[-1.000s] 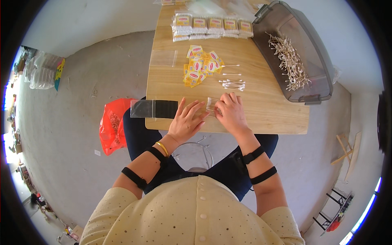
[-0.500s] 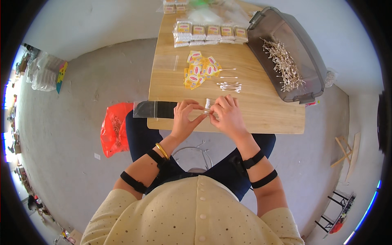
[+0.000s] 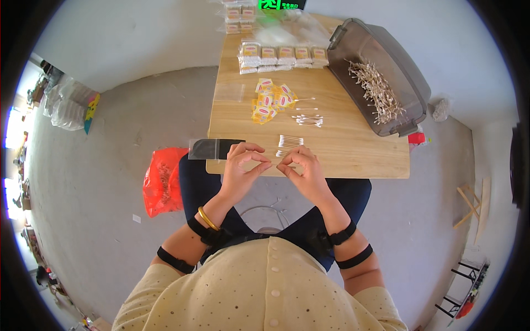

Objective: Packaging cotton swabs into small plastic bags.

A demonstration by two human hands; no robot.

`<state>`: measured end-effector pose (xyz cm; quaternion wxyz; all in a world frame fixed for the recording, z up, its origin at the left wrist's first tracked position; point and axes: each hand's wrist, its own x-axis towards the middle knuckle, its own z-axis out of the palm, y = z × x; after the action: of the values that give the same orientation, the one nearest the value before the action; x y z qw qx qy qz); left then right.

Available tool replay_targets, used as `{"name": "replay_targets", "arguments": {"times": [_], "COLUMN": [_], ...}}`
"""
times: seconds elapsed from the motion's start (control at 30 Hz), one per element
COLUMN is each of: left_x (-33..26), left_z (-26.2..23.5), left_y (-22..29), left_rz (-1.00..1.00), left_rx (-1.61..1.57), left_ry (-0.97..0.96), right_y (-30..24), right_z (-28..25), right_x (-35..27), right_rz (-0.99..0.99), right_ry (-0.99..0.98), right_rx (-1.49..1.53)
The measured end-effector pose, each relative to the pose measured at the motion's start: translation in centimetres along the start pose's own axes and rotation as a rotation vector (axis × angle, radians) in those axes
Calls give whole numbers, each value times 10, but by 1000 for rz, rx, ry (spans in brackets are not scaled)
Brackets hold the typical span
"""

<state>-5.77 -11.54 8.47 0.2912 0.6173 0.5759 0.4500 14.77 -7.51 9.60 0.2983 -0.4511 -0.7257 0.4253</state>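
Both hands are held at the near edge of the wooden desk [image 3: 353,149], fingertips drawn together. The left hand [image 3: 241,165] is curled with thumb and forefinger pinched, and the right hand [image 3: 302,168] is pinched likewise; between them something small and thin is gripped, though what exactly it is cannot be told. A small bundle of cotton swabs [image 3: 290,141] lies on the desk just beyond the hands — near the right hand's fingertips, not touching them. A clear plastic bag [image 3: 212,148] hangs over the desk's left corner, just beside the left hand. Farther back are found loose swabs [image 3: 308,119], yellow-and-red sachets [image 3: 269,100], a row of packed bags [image 3: 281,57] and a grey bin [image 3: 411,83] of swabs.
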Motion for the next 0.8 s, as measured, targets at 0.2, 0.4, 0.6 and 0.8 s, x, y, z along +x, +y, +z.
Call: {"name": "replay_targets", "arguments": {"times": [0.2, 0.4, 0.6, 0.8], "left_x": [-20, -76, -150, -137], "left_z": [-37, -128, -229, -217], "left_y": [4, -19, -113, -143], "left_rz": [12, -164, -349, -523], "left_rx": [-13, 109, 861, 703], "left_ry": [83, 433, 572, 335], "right_y": [-21, -29, -23, 3], "right_z": [18, 36, 35, 28], "right_x": [5, 3, 0, -2], "right_rz": [-173, -169, -143, -105], "right_ry": [-45, -77, -117, -68], "right_rx": [89, 71, 4, -87]}}
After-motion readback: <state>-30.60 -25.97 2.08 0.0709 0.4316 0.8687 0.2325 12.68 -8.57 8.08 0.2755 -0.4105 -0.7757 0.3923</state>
